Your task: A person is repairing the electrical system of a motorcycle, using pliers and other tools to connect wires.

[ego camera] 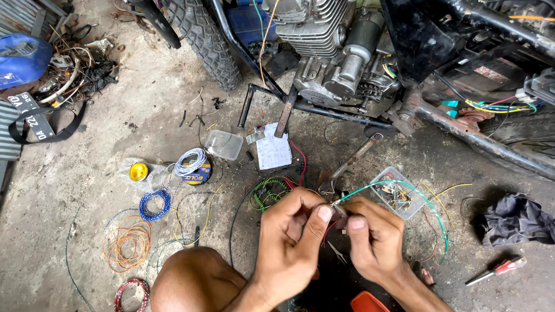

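Green wire [399, 186], thin and looping, lies just below the motorcycle engine [329, 52] and runs past a clear plastic parts box [396, 196] to both hands. Left hand [292, 242] and right hand [373, 237] pinch its end between thumbs and fingertips.

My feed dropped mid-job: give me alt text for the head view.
Both hands, left hand and right hand, pinch a small connector on a green wire above a concrete floor. Wire coils, a clear parts box and a screwdriver lie around, with a stripped motorcycle engine behind.
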